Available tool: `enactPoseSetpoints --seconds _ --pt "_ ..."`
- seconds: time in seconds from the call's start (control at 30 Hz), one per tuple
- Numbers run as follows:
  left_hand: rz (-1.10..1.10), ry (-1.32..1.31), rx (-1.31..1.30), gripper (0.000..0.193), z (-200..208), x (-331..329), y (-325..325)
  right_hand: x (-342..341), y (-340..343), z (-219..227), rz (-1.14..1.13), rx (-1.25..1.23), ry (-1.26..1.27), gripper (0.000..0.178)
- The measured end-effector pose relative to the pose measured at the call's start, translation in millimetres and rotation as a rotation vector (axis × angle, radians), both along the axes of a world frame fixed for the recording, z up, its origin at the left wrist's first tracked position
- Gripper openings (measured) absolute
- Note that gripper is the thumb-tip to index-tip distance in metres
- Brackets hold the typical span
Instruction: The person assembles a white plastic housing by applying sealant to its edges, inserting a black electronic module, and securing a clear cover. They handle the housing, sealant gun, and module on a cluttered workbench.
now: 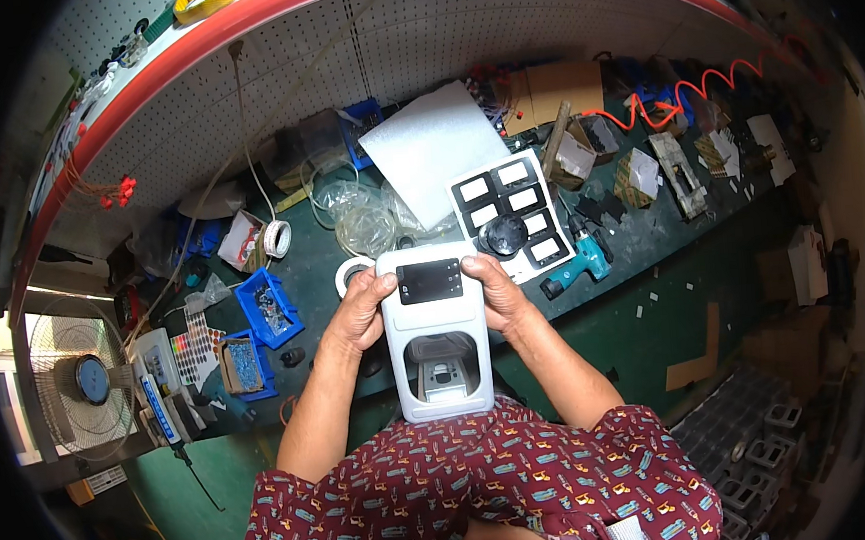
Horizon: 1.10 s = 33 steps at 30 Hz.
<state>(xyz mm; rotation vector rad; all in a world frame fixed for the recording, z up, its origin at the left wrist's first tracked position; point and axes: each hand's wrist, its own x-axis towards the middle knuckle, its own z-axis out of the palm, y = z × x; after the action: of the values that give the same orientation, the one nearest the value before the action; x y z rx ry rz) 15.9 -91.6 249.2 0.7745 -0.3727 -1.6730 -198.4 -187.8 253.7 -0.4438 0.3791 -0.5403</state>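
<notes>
Both my hands hold a light grey plastic appliance housing (441, 317) in front of my body, at the bench's near edge. A black display panel (430, 281) is set in its top end. Below that, an arched opening shows a fitting inside. My left hand (357, 313) is closed on the housing's upper left side, thumb by the panel. My right hand (499, 293) grips the opposite side the same way. Just beyond the right hand, a round black part (503, 235) rests on a white sheet of black-framed panels (522, 199). A white ring (348, 272) lies beyond my left hand.
A teal cordless drill (581, 265) lies right of the panels. Blue bins (268, 308) of small parts stand at the left, near a fan (87, 379). White foam sheet (433, 139) and clear bags lie behind. An orange coiled hose (677, 102) hangs at the right.
</notes>
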Motion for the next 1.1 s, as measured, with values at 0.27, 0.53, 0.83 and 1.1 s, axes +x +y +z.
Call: enactPoseSetpoints --seconds 0.27,0.53,0.83,1.1 --pt "-0.004 -0.021 -0.011 0.051 8 -4 1 2 -3 -2 0.113 0.079 -0.082 0.066" --pt "0.025 -0.064 -0.017 0.052 13 -11 2 -2 -3 -10 0.102 0.042 -0.081 0.065" --pt "0.027 -0.113 -0.023 0.050 13 -14 1 -1 6 -15 0.064 0.072 -0.152 0.069" --pt "0.044 -0.134 -0.028 0.051 18 -17 6 -2 16 -4 0.045 0.110 -0.133 0.071"
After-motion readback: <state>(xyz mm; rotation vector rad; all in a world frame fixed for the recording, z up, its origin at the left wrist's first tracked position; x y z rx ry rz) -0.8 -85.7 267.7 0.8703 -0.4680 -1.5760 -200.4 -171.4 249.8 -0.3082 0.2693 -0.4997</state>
